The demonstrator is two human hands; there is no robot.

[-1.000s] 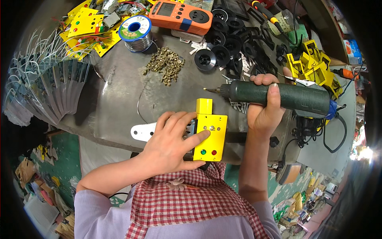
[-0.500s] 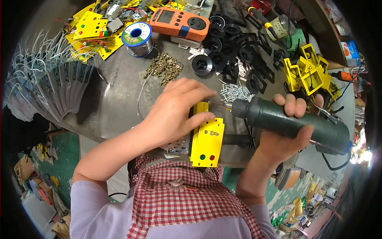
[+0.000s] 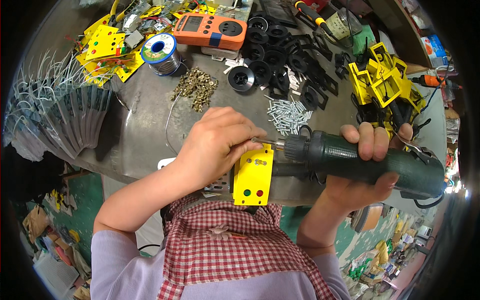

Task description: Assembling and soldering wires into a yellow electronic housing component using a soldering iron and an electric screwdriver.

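Note:
My right hand point(image 3: 345, 187) grips a dark green electric screwdriver point(image 3: 350, 152) lying almost level, its bit pointing left. My left hand point(image 3: 210, 142) is closed in a pinch at the bit's tip; anything small between thumb and forefinger is hidden. Just below the fingertips stands a yellow panel point(image 3: 254, 175) with a green and a red round part near its lower edge and a small metal piece higher up. Behind it, a perforated metal part point(image 3: 217, 185) is partly covered by my left wrist. A dark cylinder point(image 3: 292, 170) extends from the panel's right side.
Beyond my hands lie silver screws point(image 3: 288, 116), brass-coloured fittings point(image 3: 196, 86) and black spools point(image 3: 241, 78). Farther back are a solder reel point(image 3: 161, 54) and an orange meter point(image 3: 210, 31). Wired strips point(image 3: 80, 117) fan out left; yellow frames point(image 3: 387, 82) pile up right.
My left thumb and fingers have closed together at the bit's tip. The screwdriver's bit has come to the fingertips above the panel. The whole view has shifted slightly.

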